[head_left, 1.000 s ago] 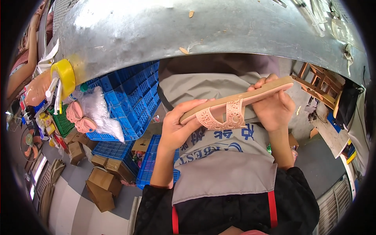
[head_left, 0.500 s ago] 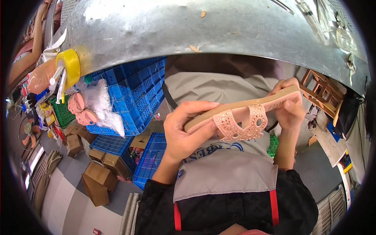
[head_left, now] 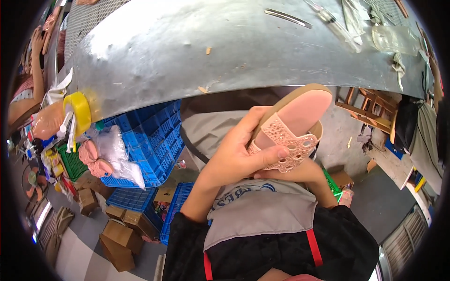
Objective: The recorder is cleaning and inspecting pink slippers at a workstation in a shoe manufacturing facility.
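Pink sandal (head_left: 307, 110) now facing upward, your left hand (head_left: 234, 154) carrying it

Head view.
- Item: one sandal, tan-edged, with cutout, studded straps (head_left: 291, 146).
- Location: you are holding it tilted in front of your apron (head_left: 267, 213), its free rounded end pointing far and right, close to the near edge of the metal table (head_left: 154, 61).
- Change: it is no longer spanning both hands edge-on; your right hand (head_left: 302, 171) is no longer gripping the end that is now free and is sitting behind the straps. Footbed and straps are turning toward you, probably giving a fuller look at the upper side.
- Grip: your left hand is closing around the sandal's left side, thumb lying over a strap. Your right fingers are hiding behind it; whether they are holding anything, you cannot tell.
- Writing: the apron is carrying blue lettering (head_left: 241, 191), partly covered. The footbed's visible part is showing none. Any markings on the syringe (head_left: 335, 28), lying far right, are appearing too small to read.
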Tool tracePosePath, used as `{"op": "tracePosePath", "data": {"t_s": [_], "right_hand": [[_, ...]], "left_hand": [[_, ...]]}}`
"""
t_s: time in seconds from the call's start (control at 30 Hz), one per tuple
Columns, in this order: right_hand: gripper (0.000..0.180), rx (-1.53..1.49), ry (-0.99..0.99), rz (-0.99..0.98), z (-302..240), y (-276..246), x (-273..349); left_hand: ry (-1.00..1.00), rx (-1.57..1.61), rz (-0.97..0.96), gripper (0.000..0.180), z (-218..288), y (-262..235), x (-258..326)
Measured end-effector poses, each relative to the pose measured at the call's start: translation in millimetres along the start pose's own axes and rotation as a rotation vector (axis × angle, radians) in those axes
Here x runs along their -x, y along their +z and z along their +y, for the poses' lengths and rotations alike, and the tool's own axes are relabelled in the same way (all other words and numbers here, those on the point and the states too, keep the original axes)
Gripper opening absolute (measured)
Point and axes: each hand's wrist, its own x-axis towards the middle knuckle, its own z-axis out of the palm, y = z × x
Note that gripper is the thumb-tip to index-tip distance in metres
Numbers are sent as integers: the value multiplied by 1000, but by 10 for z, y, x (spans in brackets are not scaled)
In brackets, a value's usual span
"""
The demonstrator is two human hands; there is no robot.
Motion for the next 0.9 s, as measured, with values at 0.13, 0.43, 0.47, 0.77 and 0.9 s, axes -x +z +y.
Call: {"op": "tracePosePath", "data": {"t_s": [0.13,0.43,0.47,0.77,0.9], "right_hand": [[45,146,-95,228,197,-429,52],[81,-118,-493,500,-183,-382,-20],[85,-64,-480,504,-242,-347,-42],[68,-201,-478,639,-185,-286,-139],[51,-197,-466,671,-229,-332,-102]], "left_hand": [[-18,50,38,60,-29,62,-4],[-37,55,140,53,-119,169,-113],[-4,23,163,51,-143,175,-113],[-61,114,62,35,-160,81,-207],[-168,179,-19,35,-289,27,-412]]}}
